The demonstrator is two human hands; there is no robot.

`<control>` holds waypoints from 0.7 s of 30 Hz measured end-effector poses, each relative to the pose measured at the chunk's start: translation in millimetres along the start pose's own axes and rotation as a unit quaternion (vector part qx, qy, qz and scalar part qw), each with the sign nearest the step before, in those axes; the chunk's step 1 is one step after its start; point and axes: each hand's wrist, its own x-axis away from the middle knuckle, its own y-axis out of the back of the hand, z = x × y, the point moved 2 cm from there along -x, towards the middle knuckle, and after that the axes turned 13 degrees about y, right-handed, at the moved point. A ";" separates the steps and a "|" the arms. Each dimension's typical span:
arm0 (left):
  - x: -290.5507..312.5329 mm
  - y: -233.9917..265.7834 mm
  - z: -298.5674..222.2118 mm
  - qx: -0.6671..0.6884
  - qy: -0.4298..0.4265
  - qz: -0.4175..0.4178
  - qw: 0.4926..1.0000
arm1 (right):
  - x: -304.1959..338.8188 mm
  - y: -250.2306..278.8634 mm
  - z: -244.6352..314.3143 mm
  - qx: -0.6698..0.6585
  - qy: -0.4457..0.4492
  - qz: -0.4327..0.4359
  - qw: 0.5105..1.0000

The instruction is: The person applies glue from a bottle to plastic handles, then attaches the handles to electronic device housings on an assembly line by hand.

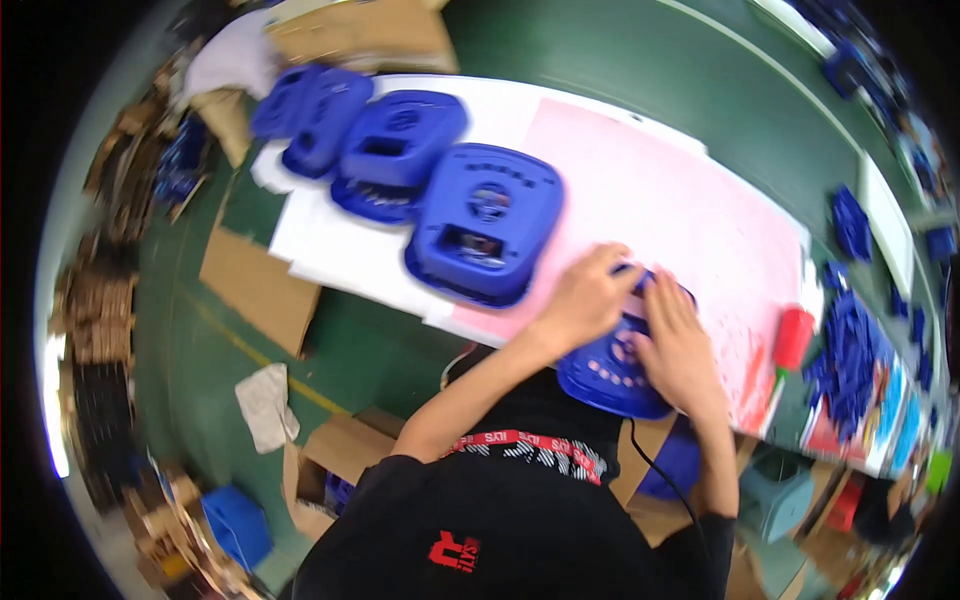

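A blue plastic housing (607,372) with rounded corners and a row of slots lies at the table's near edge, partly overhanging it. My left hand (588,298) closes on its far left side, fingers bent at a dark opening there. Along the right side my right hand (680,340) grips the same piece, its fingers reaching to the far edge and its thumb toward the round vent. Both hands hide much of the housing, and what lies under the fingertips cannot be made out. Left of them stands a similar blue housing (521,216) with a rectangular opening.
More blue housings (408,125) line the far left of the pink-and-white tabletop (640,190). A red-handled tool (793,338) lies at its right end, beside a heap of blue strips (850,360). An open cardboard box (345,450) and a white cloth (267,407) are on the floor.
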 end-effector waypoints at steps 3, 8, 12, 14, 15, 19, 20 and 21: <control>6.6 1.2 -2.6 0.004 -0.016 -0.052 0.999 | 9.4 48.5 11.3 0.026 -0.038 -0.123 0.991; 10.8 83.0 -108.2 0.474 -0.068 0.039 0.877 | 102.7 -21.5 -72.1 -0.088 -0.059 -0.075 0.992; 63.2 141.7 -201.2 0.787 -0.185 0.436 0.396 | 57.1 -1.1 -57.0 -0.096 -0.170 0.102 0.975; 63.6 129.3 -206.4 0.828 -0.129 0.486 0.246 | 41.7 -3.2 -105.6 -0.211 -0.135 0.012 0.968; 60.1 130.0 -204.8 0.826 -0.133 0.484 0.256 | 17.4 19.9 -92.4 -0.281 -0.167 -0.042 0.944; 64.5 142.0 -196.7 0.813 -0.159 0.456 0.324 | -21.9 36.5 -176.4 -0.295 -0.230 -0.168 0.912; 67.3 144.1 -191.6 0.811 -0.161 0.440 0.350 | -38.7 33.8 -195.7 -0.299 -0.262 -0.209 0.893; 71.6 146.3 -186.3 0.807 -0.164 0.425 0.376 | -49.0 26.5 -233.0 -0.318 -0.268 -0.243 0.876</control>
